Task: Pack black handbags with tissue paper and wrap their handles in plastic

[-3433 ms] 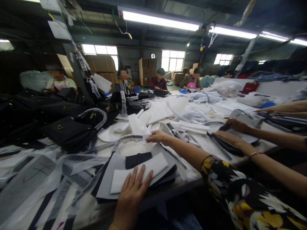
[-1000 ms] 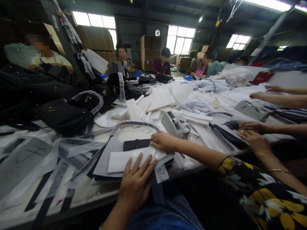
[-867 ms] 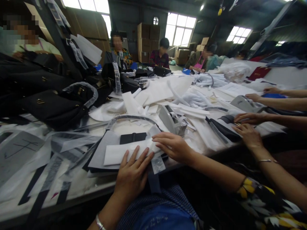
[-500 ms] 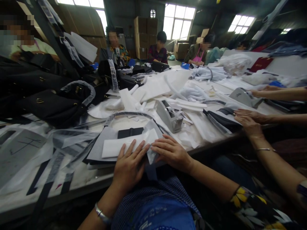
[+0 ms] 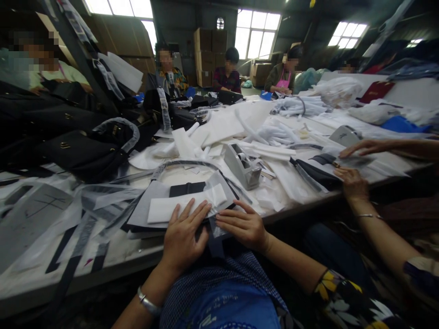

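A dark bag (image 5: 136, 227) lies flat at the table edge, partly covered by a pale grey sheet (image 5: 144, 203) and a white foam strip (image 5: 164, 211). Its handle (image 5: 187, 162), wrapped in clear film, arches behind it. My left hand (image 5: 187, 233) presses on the foam strip and the bag's front edge, fingers spread. To its right, my right hand (image 5: 243, 226) has its fingers stretched out over a dark strap (image 5: 216, 242) with clear film on it, which hangs over the edge. The right thumb is hidden. A black flap piece (image 5: 180, 189) shows above the foam.
A grey tape dispenser (image 5: 243, 167) stands behind my right hand; another dispenser (image 5: 44, 201) is at the left. Black bags (image 5: 82, 151) are piled left. White foam pieces (image 5: 236, 121) cover the middle. At right, a co-worker's hands (image 5: 355, 183) work on another bag (image 5: 317, 173).
My right hand has shifted slightly down, and the film beneath it now lies flatter along the strap. My left hand has barely moved. The co-worker's farther hand has moved over a sheet.
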Action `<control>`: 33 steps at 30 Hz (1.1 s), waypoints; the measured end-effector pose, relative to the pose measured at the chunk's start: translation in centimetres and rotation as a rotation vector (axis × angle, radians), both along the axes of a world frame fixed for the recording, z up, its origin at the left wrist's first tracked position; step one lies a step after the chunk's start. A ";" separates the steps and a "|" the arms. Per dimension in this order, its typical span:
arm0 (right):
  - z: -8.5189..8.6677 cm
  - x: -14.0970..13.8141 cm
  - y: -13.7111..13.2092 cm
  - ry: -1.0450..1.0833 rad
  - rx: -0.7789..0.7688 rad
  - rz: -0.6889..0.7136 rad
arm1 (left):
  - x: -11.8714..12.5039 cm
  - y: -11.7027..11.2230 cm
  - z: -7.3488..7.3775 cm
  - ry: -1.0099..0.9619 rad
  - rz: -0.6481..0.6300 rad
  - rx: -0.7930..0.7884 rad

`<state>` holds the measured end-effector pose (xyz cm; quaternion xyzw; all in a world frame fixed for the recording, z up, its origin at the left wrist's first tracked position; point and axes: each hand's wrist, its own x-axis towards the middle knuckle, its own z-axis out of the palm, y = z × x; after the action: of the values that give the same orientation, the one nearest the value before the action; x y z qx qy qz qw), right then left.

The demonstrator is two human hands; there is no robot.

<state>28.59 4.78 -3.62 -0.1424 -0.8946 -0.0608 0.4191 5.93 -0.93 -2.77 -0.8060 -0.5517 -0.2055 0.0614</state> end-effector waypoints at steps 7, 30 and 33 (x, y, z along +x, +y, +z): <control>-1.4 0.0 0.6 0.021 0.061 -0.017 | 0.9 0.7 -0.3 -0.108 0.104 0.048; -1.7 -1.2 3.8 0.031 -0.032 -0.162 | 1.4 1.3 -2.0 0.048 0.040 0.290; -1.9 -1.1 3.7 0.026 -0.032 -0.165 | 1.2 1.4 -1.7 0.109 0.012 0.248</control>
<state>27.45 8.53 -5.50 -0.2231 -0.8751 -0.0788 0.4222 7.16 0.46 -4.44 -0.7988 -0.5228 -0.2276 0.1919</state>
